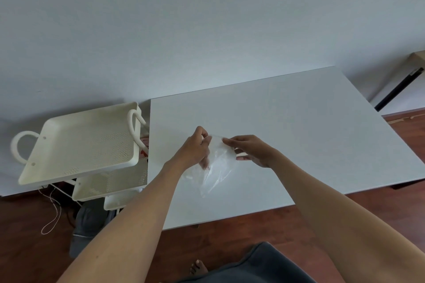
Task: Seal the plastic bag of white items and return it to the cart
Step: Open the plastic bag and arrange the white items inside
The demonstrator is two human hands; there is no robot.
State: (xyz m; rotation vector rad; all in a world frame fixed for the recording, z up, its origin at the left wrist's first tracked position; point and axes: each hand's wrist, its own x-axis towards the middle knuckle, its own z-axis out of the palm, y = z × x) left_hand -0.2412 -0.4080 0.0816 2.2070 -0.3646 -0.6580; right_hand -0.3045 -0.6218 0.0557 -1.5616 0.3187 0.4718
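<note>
A clear plastic bag (216, 167) with faint white items inside hangs over the white table (299, 126), held up by both hands. My left hand (195, 147) pinches the bag's top left corner. My right hand (250, 150) pinches the top edge at the right, fingers pressed along the rim. Whether the bag's top strip is closed cannot be told. The cream tiered cart (80, 145) stands to the left of the table, its perforated top tray bare.
Lower cart shelves (110, 181) jut out under the top tray. A white cord (54, 211) and a grey cloth (89, 225) lie on the wooden floor by the cart. A dark cushion (253, 266) and a bare foot are near the bottom edge.
</note>
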